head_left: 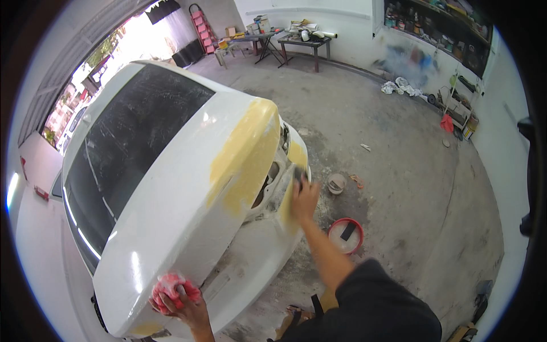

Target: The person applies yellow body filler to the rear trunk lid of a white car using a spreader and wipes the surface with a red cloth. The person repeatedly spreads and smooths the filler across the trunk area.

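The rear of a white car fills the left and middle of the view, with yellow filler patches on the trunk lid's corner and more on the rear bumper. Closed round a wet, crumpled red-and-white cloth, my left hand rests on the lid's near edge. My right hand, a little smeared by motion, presses a small dark sanding pad against the yellow part of the bumper, beside the open tail-light hole. The pad is blurred and partly covered by my fingers.
On the floor right of the bumper stand a red-rimmed bucket with a dark strip in it and a small pale tub. Tables with supplies line the back wall. A shelf cart stands at the far right.
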Motion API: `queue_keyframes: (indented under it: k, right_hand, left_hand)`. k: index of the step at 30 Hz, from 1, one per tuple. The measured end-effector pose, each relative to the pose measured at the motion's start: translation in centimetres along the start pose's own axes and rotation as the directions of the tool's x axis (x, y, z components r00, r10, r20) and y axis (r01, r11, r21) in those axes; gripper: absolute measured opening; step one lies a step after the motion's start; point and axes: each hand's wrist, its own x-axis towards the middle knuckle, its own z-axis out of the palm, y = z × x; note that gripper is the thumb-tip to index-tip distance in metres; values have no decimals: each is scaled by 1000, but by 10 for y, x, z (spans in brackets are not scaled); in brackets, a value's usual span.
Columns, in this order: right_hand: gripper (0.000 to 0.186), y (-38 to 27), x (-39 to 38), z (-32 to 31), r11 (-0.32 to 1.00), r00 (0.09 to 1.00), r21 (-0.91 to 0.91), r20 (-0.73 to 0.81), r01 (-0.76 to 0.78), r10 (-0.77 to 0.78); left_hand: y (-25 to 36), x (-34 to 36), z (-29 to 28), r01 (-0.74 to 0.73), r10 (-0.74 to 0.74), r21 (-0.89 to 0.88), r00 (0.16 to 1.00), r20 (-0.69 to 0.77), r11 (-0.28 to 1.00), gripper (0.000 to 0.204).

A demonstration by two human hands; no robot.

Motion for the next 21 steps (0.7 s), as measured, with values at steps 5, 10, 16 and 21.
queue_keyframes:
  k: [5, 10, 16, 21]
  right_hand:
    - [38, 8, -23, 0, 997, 993, 75, 111, 34, -42]
    - [40, 19, -11, 16, 999, 998, 16, 50, -39, 38]
    - [37, 10, 5, 5, 995, 997, 90, 76, -42, 35]
    - [35, 6, -14, 1, 992, 996, 95, 28, 83, -86]
  left_hand:
    - [-4, -4, 4, -14, 14, -21, 1000, -2, 1000, 65]
    - [-4, -13, 4, 3, -4, 19, 999, 41, 1000, 74]
    - [-2, -8, 0, 65, -63, -49, 997, 43, 997, 80]
    - [5, -5, -6, 99, -102, 36, 992, 76, 994, 65]
